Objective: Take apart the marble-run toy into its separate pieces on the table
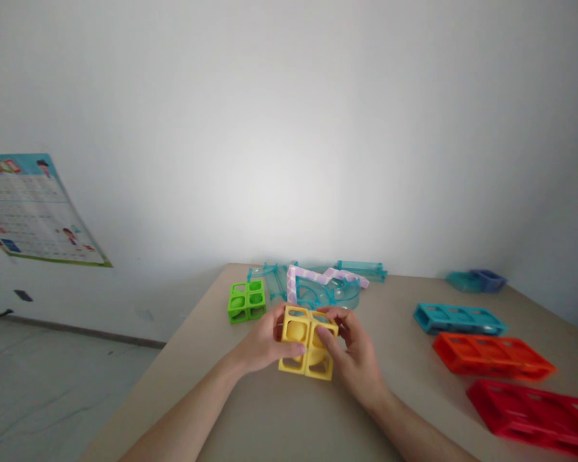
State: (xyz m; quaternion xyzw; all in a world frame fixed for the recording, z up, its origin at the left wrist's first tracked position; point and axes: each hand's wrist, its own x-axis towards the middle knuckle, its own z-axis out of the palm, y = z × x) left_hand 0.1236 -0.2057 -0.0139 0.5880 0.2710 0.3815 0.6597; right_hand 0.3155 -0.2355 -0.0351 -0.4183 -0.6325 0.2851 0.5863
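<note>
A yellow block piece (296, 332) with several square openings is held between my two hands above the front middle of the table. My left hand (264, 340) grips its left side, thumb across the front face. On the other side my right hand (354, 350) is closed on it, with the thumb over the upper right opening and the fingers behind the top edge. The fingers behind the block are partly hidden. Just beyond my left hand lies a green block piece (247, 301) of similar shape, apart from the yellow one.
Clear teal track pieces (318, 292) and a light purple zigzag strip (313, 276) lie near the wall. Along the right are a teal block row (460, 317), an orange one (494, 355) and a red one (534, 414). Small blue trays (489, 280) stand in the far right corner.
</note>
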